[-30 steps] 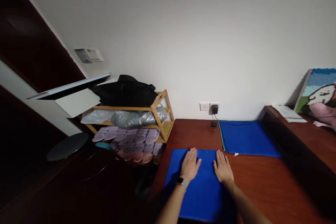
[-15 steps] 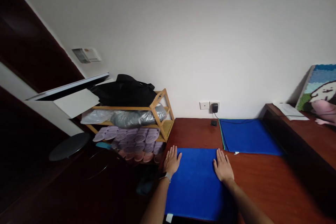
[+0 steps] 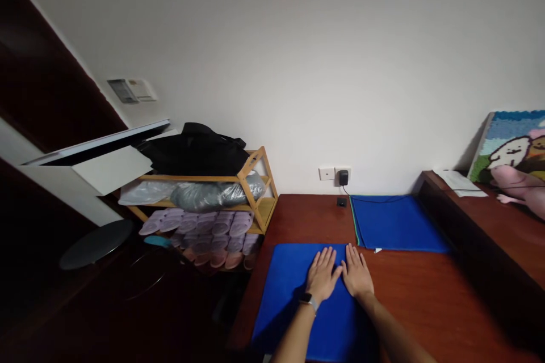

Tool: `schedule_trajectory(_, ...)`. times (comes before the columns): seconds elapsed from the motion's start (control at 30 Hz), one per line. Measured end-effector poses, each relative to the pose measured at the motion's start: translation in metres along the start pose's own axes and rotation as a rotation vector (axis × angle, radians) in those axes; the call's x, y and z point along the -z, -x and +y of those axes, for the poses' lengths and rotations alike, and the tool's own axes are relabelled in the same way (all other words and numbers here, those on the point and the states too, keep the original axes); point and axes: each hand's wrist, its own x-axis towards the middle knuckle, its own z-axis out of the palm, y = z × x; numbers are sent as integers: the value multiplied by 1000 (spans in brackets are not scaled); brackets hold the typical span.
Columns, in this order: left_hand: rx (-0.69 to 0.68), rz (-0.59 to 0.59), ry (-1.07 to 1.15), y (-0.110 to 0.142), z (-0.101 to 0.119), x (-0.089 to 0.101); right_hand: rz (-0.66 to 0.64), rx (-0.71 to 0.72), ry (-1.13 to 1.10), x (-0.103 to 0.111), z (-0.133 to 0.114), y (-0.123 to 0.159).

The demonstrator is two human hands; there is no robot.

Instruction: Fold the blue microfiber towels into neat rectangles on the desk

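Note:
A blue cloth [image 3: 289,272] lies flat on the reddish-brown wooden table [image 3: 421,295]. My left hand [image 3: 322,277] rests palm down on its upper part, fingers stretched out, a watch [image 3: 307,298] on the wrist. Close beside it, my right hand [image 3: 356,273] lies flat over the cloth's right edge near the far corner, fingers extended. The two thumbs almost meet. Beyond my right hand, a second blue cloth [image 3: 395,224] with a green-edged left side and a small white tag [image 3: 377,250] lies against the wall.
Left of the table stands a wooden shoe rack [image 3: 255,193] with purple slippers [image 3: 196,221], plastic-wrapped items and a black bag [image 3: 196,150] on top. A plugged-in black adapter [image 3: 343,177] trails a cable. On the right, a raised ledge holds papers [image 3: 460,182] and a pink plush toy [image 3: 517,181].
My left hand has moved right, from the cloth's left edge to beside my right hand. The right hand stays at the right edge. The view has shifted slightly.

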Motion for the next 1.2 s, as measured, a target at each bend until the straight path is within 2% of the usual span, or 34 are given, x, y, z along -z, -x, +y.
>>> schedule_trajectory(0.23,369,-1,-186,42,-133,51,-1,-33,-57,12,-6,2)
schedule_trajectory(0.3,447,19,-217,49,-152,61,-7,-35,-56,13,-6,2)
schedule_trajectory(0.33,468,29,-226,50,-153,64,-8,-35,-55,14,-6,2)
schedule_trajectory(0.37,469,42,-229,48,-149,66,-8,-35,-56,14,-6,2)
schedule_trajectory(0.43,397,80,-213,39,-124,61,-4,-32,-63,14,-6,2)
schedule_trajectory(0.53,149,103,-131,13,-60,40,1,-30,-71,14,-6,2)
schedule_trajectory(0.63,-14,63,-42,-13,-1,14,0,-15,-59,13,-5,2)
schedule_trajectory(0.7,-37,35,-3,-24,17,3,-5,-11,-50,12,-5,2)
schedule_trajectory(0.73,-29,23,6,-26,18,0,-7,-14,-47,12,-5,1)
schedule_trajectory(0.77,-8,13,4,-26,14,0,-7,-19,-47,11,-5,1)
schedule_trajectory(0.83,60,-3,-23,-19,-11,6,0,-29,-50,11,-5,0)
schedule_trajectory(1.0,385,-1,-168,29,-112,40,3,-30,-53,11,-6,-1)
schedule_trajectory(1.07,449,4,-200,48,-143,50,-5,-31,-47,12,-6,0)
schedule_trajectory(1.13,459,16,-213,60,-157,54,-8,-32,-36,12,-6,1)
schedule_trajectory(1.2,450,39,-220,65,-159,54,-8,-34,-23,11,-6,2)
